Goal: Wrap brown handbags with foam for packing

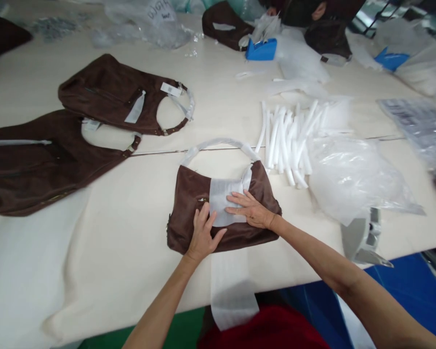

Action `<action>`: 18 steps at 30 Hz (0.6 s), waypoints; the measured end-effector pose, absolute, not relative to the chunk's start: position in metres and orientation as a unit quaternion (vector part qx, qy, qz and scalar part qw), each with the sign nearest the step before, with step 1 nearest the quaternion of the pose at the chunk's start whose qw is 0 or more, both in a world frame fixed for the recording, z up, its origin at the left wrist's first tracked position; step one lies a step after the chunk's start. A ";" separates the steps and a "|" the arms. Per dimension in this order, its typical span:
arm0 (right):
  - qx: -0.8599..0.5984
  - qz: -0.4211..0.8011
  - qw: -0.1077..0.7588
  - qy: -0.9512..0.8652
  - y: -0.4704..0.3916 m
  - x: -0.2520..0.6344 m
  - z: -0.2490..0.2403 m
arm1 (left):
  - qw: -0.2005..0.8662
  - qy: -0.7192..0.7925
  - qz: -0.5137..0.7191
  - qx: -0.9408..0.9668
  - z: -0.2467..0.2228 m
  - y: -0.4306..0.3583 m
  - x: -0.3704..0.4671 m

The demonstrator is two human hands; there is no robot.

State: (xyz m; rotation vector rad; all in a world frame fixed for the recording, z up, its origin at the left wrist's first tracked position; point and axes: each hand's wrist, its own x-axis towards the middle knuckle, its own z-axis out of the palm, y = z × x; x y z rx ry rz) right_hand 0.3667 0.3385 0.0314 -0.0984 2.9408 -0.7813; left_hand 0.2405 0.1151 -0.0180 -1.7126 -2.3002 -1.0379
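Observation:
A brown handbag (189, 203) lies flat on the table in front of me, its handle (218, 142) wrapped in white material and arched away from me. A white sheet of wrapping (221, 191) covers the middle of its front. The same kind of strip (229, 286) shows below the bag and hangs past the table edge. My left hand (203, 235) rests on the bag's lower front with fingers spread, near a small metal fitting (202, 199). With fingers stretched out, my right hand (250, 209) presses flat on the white sheet.
Two more brown handbags (109, 92) (29, 165) lie at the left. White foam tubes (287, 140) and a clear plastic bag (356, 174) are to the right, with a grey tape dispenser (361, 237) near the edge. Blue tape dispensers (260, 49) and another person's hand (319, 10) are at the back.

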 end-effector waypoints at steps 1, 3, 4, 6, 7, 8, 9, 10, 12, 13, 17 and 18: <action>-0.032 -0.252 0.047 0.966 0.338 0.365 0.031 | 0.056 -0.752 -0.331 -0.567 -0.018 0.116 0.240; -0.030 -0.241 0.044 0.969 0.337 0.363 0.029 | 0.071 -0.748 -0.310 -0.583 -0.017 0.118 0.238; -0.029 -0.234 0.041 0.971 0.335 0.362 0.029 | 0.077 -0.742 -0.301 -0.594 -0.016 0.118 0.237; -0.031 -0.219 0.032 0.975 0.331 0.363 0.029 | 0.086 -0.730 -0.294 -0.611 -0.016 0.119 0.234; -0.036 -0.212 0.023 0.976 0.329 0.366 0.029 | 0.090 -0.725 -0.298 -0.614 -0.017 0.119 0.233; -0.039 -0.208 0.009 0.977 0.326 0.371 0.030 | 0.090 -0.723 -0.304 -0.613 -0.018 0.119 0.232; -0.039 -0.204 -0.011 0.978 0.324 0.376 0.031 | 0.086 -0.724 -0.310 -0.611 -0.020 0.119 0.230; -0.031 -0.200 -0.036 0.979 0.322 0.383 0.032 | 0.079 -0.724 -0.319 -0.606 -0.021 0.119 0.229; 0.020 -0.184 -0.099 0.978 0.319 0.396 0.033 | 0.056 -0.728 -0.343 -0.590 -0.024 0.119 0.227; 0.054 -0.172 -0.128 0.975 0.318 0.402 0.032 | 0.041 -0.732 -0.357 -0.579 -0.025 0.120 0.226; 0.096 -0.136 -0.141 0.976 0.320 0.405 0.031 | -0.011 -0.747 -0.405 -0.527 -0.020 0.121 0.228; 0.083 -0.134 -0.129 0.979 0.321 0.402 0.031 | -0.020 -0.752 -0.413 -0.513 -0.017 0.122 0.229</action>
